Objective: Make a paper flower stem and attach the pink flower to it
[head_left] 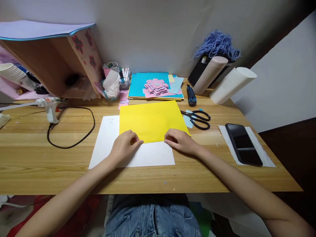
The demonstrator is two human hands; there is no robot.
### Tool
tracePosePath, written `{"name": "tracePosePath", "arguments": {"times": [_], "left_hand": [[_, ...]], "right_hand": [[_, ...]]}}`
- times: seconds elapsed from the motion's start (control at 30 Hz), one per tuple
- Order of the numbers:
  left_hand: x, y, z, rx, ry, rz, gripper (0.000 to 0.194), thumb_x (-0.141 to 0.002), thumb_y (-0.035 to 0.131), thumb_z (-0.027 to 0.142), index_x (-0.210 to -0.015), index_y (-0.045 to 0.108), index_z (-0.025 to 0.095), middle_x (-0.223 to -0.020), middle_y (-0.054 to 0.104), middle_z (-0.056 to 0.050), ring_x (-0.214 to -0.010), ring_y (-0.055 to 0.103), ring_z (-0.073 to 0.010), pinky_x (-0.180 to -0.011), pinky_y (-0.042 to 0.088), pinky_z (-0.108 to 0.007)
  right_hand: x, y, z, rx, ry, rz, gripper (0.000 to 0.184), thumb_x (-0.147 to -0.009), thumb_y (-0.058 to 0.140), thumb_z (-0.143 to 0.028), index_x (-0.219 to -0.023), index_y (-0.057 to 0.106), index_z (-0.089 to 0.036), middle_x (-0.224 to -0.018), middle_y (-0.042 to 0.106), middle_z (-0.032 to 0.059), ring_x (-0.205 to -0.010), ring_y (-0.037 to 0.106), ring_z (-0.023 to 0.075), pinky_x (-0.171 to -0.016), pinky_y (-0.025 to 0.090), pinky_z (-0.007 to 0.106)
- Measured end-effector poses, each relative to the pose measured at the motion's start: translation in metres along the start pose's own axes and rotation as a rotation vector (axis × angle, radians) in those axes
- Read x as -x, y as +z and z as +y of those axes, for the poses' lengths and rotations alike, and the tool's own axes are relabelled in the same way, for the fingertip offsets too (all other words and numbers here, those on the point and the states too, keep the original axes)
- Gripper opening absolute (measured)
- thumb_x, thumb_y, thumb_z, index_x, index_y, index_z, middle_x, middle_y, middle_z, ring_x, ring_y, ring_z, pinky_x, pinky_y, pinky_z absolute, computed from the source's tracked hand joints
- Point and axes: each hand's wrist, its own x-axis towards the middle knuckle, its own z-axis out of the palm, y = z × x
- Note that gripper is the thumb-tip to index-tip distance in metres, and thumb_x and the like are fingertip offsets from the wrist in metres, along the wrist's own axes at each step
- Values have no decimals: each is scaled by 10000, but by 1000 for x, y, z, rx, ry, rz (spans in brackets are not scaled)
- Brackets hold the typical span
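A yellow sheet of paper (151,120) lies over a larger white sheet (105,144) in the middle of the table. A narrow strip along its near edge looks folded or creased. My left hand (125,144) pinches that edge near the left corner, thumb and curled fingers together. Farther right on the same edge, my right hand (180,141) pinches the paper in the same way. Black-handled scissors (197,118) lie just beyond the yellow paper's right side, on light blue paper scraps.
A hot glue gun (50,108) with its looped black cord is at left, by a cardboard box (86,59). Behind are stacked coloured papers (138,84) with pink paper flowers (156,86). A utility knife (191,95), paper rolls (209,75) and a phone (243,143) stand or lie at right.
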Motion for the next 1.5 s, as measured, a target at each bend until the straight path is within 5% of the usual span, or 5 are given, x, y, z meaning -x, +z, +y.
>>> {"name": "tracePosePath", "arguments": {"times": [0.5,0.9,1.3,1.5], "left_hand": [[34,-13,-50,157,-173,200,114,-748,608,311,-725,570,207,-739,573,11,-684,522,-136,-620,404,-265],[41,-12,-42,-169,397,140,184,-851,447,150,-947,600,183,-938,640,-73,-840,577,-171,-707,467,-302],[28,-13,-37,-245,391,103,157,-863,429,184,-810,574,162,-811,603,-70,-728,552,-165,-618,460,-292],[28,-14,-28,-66,204,130,97,-820,485,203,-793,572,170,-958,539,-89,-866,541,-185,-733,471,-325]], "right_hand": [[5,7,1,135,-99,58,112,-879,479,-238,-911,579,-199,-806,590,44,-703,555,151,-618,421,265],[5,13,-7,344,-185,142,112,-876,470,-202,-861,579,-178,-820,621,61,-756,562,171,-658,440,285],[0,13,-16,260,-24,124,114,-875,439,-199,-803,527,-186,-783,576,51,-721,527,168,-641,408,287],[-3,10,-13,156,47,81,85,-853,500,-251,-794,513,-192,-801,553,48,-753,505,181,-679,392,307]]}}
